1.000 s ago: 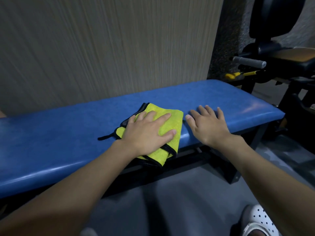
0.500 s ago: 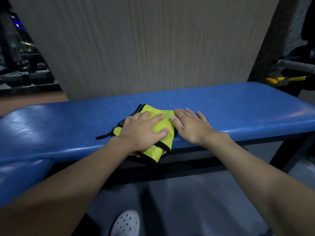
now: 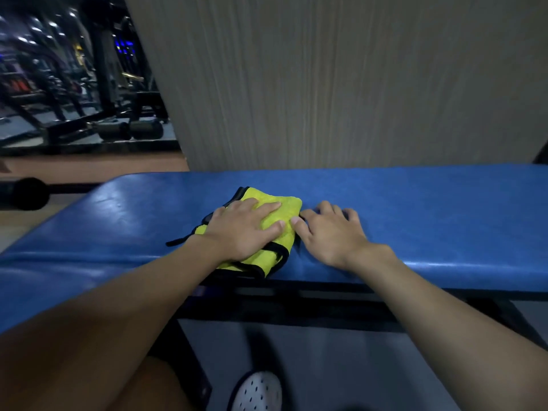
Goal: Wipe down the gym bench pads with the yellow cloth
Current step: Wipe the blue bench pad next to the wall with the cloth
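Yellow cloth (image 3: 285, 211) — folded, black-edged, on the blue bench pad (image 3: 430, 221) near its front edge. Left hand (image 3: 246, 229): grip flat, fingers straight, pressing the cloth down. Right hand (image 3: 332, 235): grip loose, holding nothing, resting on the pad just beside the cloth. Step in hand, likely: a wiping stroke. Next calls for steady pressure while sliding the cloth lengthwise.

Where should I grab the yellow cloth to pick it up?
Probably its black-trimmed near edge. The cloth hangs over the front of the bench pad there, so a grip from the front can slip under. The left hand covers its middle.
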Tool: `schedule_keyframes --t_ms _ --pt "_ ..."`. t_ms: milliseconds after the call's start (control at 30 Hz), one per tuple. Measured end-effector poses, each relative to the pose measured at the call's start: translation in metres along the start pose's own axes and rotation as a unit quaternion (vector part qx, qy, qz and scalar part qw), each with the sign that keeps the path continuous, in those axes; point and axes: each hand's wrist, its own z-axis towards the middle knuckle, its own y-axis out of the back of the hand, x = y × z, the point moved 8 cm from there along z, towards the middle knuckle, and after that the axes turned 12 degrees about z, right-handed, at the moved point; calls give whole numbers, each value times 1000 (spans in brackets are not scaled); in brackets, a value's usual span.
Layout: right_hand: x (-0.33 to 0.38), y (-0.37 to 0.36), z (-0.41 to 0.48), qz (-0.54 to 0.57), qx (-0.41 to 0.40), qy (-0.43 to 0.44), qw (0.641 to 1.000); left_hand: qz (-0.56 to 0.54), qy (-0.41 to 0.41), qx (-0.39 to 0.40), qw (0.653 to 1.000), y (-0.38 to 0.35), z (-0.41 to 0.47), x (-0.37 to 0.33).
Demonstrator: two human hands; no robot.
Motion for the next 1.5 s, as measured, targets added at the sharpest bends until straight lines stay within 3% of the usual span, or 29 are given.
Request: schedule_keyframes --t_ms 567,767,1000,1067,1133,1200,1333,1500 --pt "222 -101 75 37 108 176 978 -6 214 -14 977 -25 -61 272" --pt "281 -117 88 27 97 229 968 -18 261 -23 965 -28 -84 334" --pt "369 -121 109 127 84 345 926 -69 309 -26 948 -28 -118 378" --pt "396 -127 117 167 102 354 915 -85 324 -53 941 -22 -148 390" --pt "421 -137 122 185 125 363 905 -91 339 -26 936 -28 -183 403" --pt "439 -156 124 140 159 386 898 -105 370 19 923 -42 -213 413" --pt "453 -195 134 -62 185 377 905 -131 396 0 909 -43 -219 412" --pt "471 -207 140 -83 212 352 908 -136 400 -20 906 -38 -222 407"
